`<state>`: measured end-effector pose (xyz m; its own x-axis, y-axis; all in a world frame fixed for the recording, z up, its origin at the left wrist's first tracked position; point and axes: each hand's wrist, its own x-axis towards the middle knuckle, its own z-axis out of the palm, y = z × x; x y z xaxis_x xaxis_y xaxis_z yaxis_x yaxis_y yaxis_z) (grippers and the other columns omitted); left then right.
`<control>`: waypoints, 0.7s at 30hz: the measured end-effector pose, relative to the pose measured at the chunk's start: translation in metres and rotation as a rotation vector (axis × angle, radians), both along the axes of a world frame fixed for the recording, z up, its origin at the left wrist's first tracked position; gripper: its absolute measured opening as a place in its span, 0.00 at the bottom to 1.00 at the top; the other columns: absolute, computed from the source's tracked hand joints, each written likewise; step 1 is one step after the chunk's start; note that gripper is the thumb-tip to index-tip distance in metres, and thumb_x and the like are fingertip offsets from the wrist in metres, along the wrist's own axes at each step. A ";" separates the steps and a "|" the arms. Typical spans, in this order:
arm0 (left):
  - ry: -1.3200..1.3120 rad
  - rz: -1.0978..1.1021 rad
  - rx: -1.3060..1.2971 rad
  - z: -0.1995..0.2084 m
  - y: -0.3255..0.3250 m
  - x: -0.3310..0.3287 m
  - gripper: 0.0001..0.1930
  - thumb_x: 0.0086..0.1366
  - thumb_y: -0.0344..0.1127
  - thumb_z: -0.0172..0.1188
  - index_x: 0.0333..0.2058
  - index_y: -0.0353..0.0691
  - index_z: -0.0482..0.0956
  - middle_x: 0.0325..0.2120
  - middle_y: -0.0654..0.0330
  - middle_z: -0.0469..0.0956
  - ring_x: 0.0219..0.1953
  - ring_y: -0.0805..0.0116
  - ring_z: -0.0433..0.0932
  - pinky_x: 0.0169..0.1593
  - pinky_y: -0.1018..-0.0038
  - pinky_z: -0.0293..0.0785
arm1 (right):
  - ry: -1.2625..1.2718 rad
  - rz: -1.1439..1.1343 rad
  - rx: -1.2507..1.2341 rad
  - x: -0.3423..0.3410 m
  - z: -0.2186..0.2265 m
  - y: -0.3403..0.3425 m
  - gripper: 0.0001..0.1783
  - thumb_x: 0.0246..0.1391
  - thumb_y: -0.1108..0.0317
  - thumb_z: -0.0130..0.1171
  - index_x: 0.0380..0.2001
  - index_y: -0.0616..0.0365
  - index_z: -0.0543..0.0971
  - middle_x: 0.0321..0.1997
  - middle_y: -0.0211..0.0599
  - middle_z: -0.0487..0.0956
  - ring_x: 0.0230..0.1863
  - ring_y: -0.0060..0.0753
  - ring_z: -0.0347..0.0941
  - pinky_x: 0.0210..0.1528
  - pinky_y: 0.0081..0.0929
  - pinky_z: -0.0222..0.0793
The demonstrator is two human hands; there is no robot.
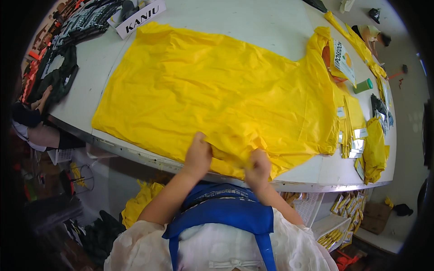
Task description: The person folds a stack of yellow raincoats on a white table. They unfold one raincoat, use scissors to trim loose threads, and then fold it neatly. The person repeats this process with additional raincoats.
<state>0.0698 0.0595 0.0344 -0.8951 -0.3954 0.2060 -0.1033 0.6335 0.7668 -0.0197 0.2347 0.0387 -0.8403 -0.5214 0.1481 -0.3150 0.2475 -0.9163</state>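
Observation:
A large yellow raincoat (194, 86) of thin, creased material lies spread over the white table (253, 20). Its lower edge reaches the table's front edge. My left hand (198, 156) is closed on the near part of the cloth, thumb up. Just to its right, my right hand (259, 169) pinches a bunched fold of the same raincoat; it is somewhat blurred by motion. Between the two hands the cloth is gathered and slightly lifted. The fingertips of both hands are partly hidden.
At the right lie flat yellow packets (346, 128), a folded yellow bundle (375, 151) and a green cylinder (363, 86). A white box sign (138, 20) stands at the back left. Dark garments (63, 67) lie by a co-worker's hand (45, 94). Below is a shelf (332, 228).

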 end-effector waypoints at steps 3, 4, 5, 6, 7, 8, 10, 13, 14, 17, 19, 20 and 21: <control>-0.165 0.098 0.133 -0.005 -0.024 0.009 0.18 0.54 0.24 0.54 0.46 0.37 0.76 0.43 0.46 0.72 0.46 0.45 0.72 0.49 0.63 0.71 | 0.185 0.366 0.049 0.015 0.013 -0.001 0.09 0.49 0.74 0.62 0.34 0.58 0.75 0.29 0.36 0.72 0.30 0.36 0.70 0.32 0.25 0.67; -0.215 0.108 0.133 -0.007 -0.032 0.012 0.18 0.54 0.25 0.54 0.46 0.36 0.75 0.44 0.46 0.72 0.47 0.45 0.72 0.51 0.63 0.70 | 0.180 0.297 0.046 0.008 0.003 0.003 0.11 0.49 0.72 0.63 0.37 0.57 0.75 0.31 0.38 0.71 0.30 0.39 0.70 0.33 0.27 0.68; -0.280 0.086 0.078 -0.016 -0.046 0.021 0.19 0.54 0.25 0.55 0.47 0.37 0.75 0.44 0.47 0.72 0.47 0.45 0.72 0.51 0.63 0.70 | 0.173 0.237 0.041 0.002 -0.009 0.008 0.14 0.48 0.71 0.64 0.39 0.57 0.75 0.32 0.40 0.71 0.31 0.42 0.69 0.33 0.29 0.69; -0.345 0.064 0.027 -0.031 -0.064 0.031 0.19 0.55 0.26 0.55 0.48 0.37 0.75 0.45 0.47 0.72 0.47 0.45 0.72 0.51 0.64 0.70 | 0.293 0.162 0.261 -0.006 -0.022 0.022 0.17 0.47 0.71 0.64 0.43 0.55 0.75 0.35 0.42 0.71 0.34 0.44 0.70 0.35 0.32 0.70; -0.415 0.043 -0.027 -0.039 -0.081 0.040 0.20 0.55 0.26 0.55 0.48 0.38 0.74 0.45 0.47 0.72 0.48 0.45 0.72 0.52 0.64 0.70 | 0.410 0.086 0.477 -0.014 -0.035 0.040 0.21 0.46 0.71 0.63 0.47 0.53 0.74 0.37 0.44 0.71 0.37 0.45 0.71 0.37 0.34 0.71; -0.401 0.013 -0.017 -0.042 -0.097 0.044 0.20 0.55 0.25 0.55 0.49 0.39 0.74 0.46 0.47 0.72 0.48 0.45 0.72 0.51 0.64 0.70 | 0.414 0.123 0.674 -0.018 -0.041 0.055 0.23 0.44 0.70 0.63 0.48 0.51 0.74 0.35 0.44 0.71 0.37 0.46 0.72 0.39 0.36 0.72; -0.377 -0.045 0.005 -0.048 -0.128 0.050 0.21 0.56 0.25 0.54 0.50 0.41 0.73 0.46 0.47 0.72 0.47 0.46 0.72 0.51 0.63 0.70 | 0.367 0.220 0.882 -0.022 -0.058 0.088 0.25 0.42 0.69 0.62 0.49 0.48 0.75 0.32 0.43 0.72 0.36 0.46 0.73 0.40 0.38 0.72; -0.499 -0.041 -0.076 -0.085 -0.184 0.055 0.21 0.57 0.24 0.52 0.51 0.43 0.73 0.45 0.48 0.72 0.46 0.46 0.72 0.50 0.62 0.70 | 0.257 0.382 0.904 -0.021 -0.077 0.122 0.25 0.43 0.69 0.59 0.49 0.47 0.75 0.28 0.41 0.72 0.35 0.45 0.73 0.39 0.38 0.71; -0.562 -0.013 -0.088 -0.085 -0.185 0.055 0.20 0.57 0.24 0.52 0.50 0.43 0.73 0.44 0.48 0.73 0.45 0.46 0.72 0.49 0.63 0.70 | 0.247 0.420 0.905 -0.021 -0.075 0.125 0.24 0.44 0.69 0.59 0.49 0.46 0.76 0.26 0.40 0.72 0.34 0.45 0.73 0.39 0.38 0.71; -0.623 -0.005 -0.046 -0.073 -0.186 0.049 0.18 0.60 0.27 0.52 0.51 0.42 0.72 0.40 0.48 0.73 0.44 0.47 0.73 0.47 0.64 0.70 | 0.226 0.561 0.833 -0.035 -0.057 0.122 0.21 0.47 0.68 0.57 0.48 0.47 0.77 0.29 0.40 0.73 0.36 0.45 0.73 0.42 0.40 0.70; -0.407 0.234 0.016 -0.056 -0.165 0.045 0.18 0.60 0.28 0.54 0.51 0.41 0.72 0.40 0.48 0.73 0.43 0.48 0.73 0.47 0.64 0.70 | 0.249 0.483 0.743 -0.043 -0.053 0.110 0.21 0.49 0.65 0.56 0.50 0.46 0.76 0.38 0.41 0.73 0.44 0.47 0.70 0.49 0.43 0.66; -0.297 0.358 0.041 -0.050 -0.149 0.048 0.18 0.60 0.28 0.55 0.51 0.41 0.71 0.39 0.48 0.73 0.42 0.48 0.74 0.46 0.63 0.70 | 0.283 0.368 0.685 -0.043 -0.054 0.101 0.22 0.51 0.63 0.56 0.52 0.44 0.75 0.44 0.41 0.73 0.49 0.48 0.68 0.54 0.46 0.62; -0.231 0.351 -0.067 -0.057 -0.126 0.050 0.19 0.60 0.28 0.56 0.51 0.40 0.70 0.39 0.48 0.74 0.40 0.50 0.74 0.45 0.64 0.71 | 0.315 0.255 0.637 -0.041 -0.054 0.093 0.23 0.52 0.60 0.56 0.53 0.43 0.75 0.51 0.41 0.73 0.55 0.50 0.66 0.58 0.48 0.59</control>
